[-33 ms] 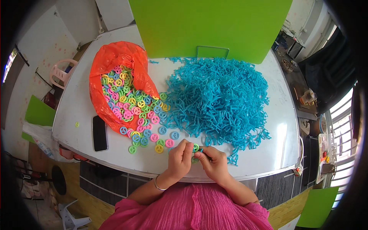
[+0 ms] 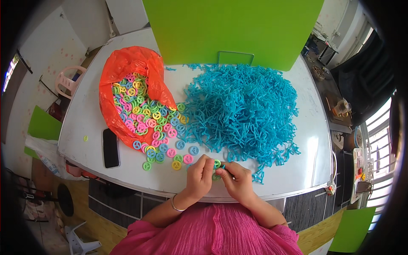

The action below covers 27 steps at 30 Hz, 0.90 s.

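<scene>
Basically both hands meet at the near edge of the white rounded table [image 2: 297, 140]. Left hand [image 2: 199, 176] and right hand [image 2: 236, 180] are pressed together, fingers pinched on a small green plastic ring disc [image 2: 217, 164] with a bit of blue plastic clip [image 2: 222, 167] poking out between them; exactly how the two parts sit is hidden by the fingers.

Risks, as I judge them: the piece is held right over the table's edge, so a slip of the pinch could send it off onto the person's pink lap or the floor. Loose pastel plastic ring discs [image 2: 170, 152] lie just beside the left hand, and a wrist sweep could scatter them or push them over the rim. Big heap of blue plastic clips [image 2: 242, 106] looks tangled, with strands near the right hand; pulling one may drag others along. Orange plastic bag [image 2: 127, 72] lies open on its side, discs spilling from it, so a knock could spill more. Black smartphone [image 2: 111, 147] sits near the table's left edge, apart from the hands, low risk.
</scene>
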Available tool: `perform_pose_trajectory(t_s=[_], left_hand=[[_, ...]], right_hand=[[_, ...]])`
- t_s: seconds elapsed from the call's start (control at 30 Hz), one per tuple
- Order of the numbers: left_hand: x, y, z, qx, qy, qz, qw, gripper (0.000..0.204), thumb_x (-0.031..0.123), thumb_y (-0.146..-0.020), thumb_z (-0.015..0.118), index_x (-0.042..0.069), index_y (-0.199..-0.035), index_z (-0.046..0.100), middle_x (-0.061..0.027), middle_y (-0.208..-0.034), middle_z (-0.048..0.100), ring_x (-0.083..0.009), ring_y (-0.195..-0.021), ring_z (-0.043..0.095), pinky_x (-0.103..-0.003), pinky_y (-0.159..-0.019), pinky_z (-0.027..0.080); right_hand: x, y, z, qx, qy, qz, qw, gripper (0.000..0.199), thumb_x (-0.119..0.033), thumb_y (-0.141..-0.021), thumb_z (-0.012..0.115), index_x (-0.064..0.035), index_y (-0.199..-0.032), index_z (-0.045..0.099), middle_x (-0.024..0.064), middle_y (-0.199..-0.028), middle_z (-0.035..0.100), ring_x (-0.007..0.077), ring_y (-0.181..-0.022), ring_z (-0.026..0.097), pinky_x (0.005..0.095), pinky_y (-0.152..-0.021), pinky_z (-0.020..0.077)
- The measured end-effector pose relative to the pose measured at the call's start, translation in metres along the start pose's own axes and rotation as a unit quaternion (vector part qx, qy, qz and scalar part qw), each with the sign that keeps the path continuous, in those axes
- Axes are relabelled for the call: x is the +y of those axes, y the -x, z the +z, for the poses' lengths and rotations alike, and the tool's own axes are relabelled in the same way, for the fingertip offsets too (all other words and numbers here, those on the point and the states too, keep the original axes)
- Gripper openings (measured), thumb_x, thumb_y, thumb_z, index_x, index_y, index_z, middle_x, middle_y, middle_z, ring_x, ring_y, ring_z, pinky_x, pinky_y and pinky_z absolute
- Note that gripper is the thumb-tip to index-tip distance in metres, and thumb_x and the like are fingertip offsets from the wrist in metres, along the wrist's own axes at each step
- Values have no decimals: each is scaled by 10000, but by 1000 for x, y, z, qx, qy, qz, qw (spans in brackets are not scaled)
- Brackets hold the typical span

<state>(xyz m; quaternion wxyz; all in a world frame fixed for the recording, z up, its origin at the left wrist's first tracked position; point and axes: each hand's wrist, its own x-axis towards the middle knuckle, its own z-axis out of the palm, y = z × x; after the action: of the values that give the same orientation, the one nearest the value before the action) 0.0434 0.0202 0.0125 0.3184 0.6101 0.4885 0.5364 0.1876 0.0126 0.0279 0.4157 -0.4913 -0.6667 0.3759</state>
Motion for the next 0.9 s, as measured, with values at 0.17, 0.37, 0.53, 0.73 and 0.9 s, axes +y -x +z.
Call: perform_pose_trajectory(t_s=[0.17, 0.37, 0.53, 0.73, 0.9], left_hand=[[-12, 8, 0, 6, 16, 16, 1000, 207, 145, -982, 485, 21, -820, 516, -113, -625, 487, -232, -510, 485, -326, -489, 373], [-15, 10, -2, -14, 57, 41, 997, 205, 145, -982, 477, 15, -832, 531, -83, -671, 504, -179, -562, 494, -306, -521, 383], [-8, 1, -2, -32, 147, -26, 988, 251, 195, -1011, 417, 23, -894, 558, -31, -708, 534, -102, -626, 498, -263, -551, 387], [-12, -16, -37, 41, 85, -82, 992, 166, 166, -1006, 457, 26, -1025, 542, -2, -803, 549, -44, -664, 468, -183, -591, 382], [-21, -15, -63, 24, -3, -68, 997, 70, 54, -930, 581, 3, -977, 582, -2, -821, 576, -48, -690, 498, -190, -618, 405]], right_hand=[[-4, -1, 4, 65, 122, -132, 982, 261, -51, -814, 707, -20, -1068, 656, 97, -727, 594, 225, -557, 570, 318, -493, 455], [-6, 3, -2, 16, 49, -85, 995, 265, -57, -811, 714, -20, -1068, 661, 96, -738, 601, 218, -566, 575, 313, -507, 464], [-3, -3, -8, 44, 56, -140, 988, 320, -67, -806, 726, -50, -1119, 661, 89, -781, 610, 195, -590, 588, 297, -535, 478], [-13, 21, -60, -16, 2, -4, 1000, 283, -18, -819, 713, -32, -1098, 674, 56, -854, 602, 85, -628, 579, 227, -527, 474], [-10, 74, -136, -102, 4, 166, 981, 328, -80, -794, 748, -63, -1112, 668, 61, -775, 627, 106, -654, 613, 240, -587, 482]])
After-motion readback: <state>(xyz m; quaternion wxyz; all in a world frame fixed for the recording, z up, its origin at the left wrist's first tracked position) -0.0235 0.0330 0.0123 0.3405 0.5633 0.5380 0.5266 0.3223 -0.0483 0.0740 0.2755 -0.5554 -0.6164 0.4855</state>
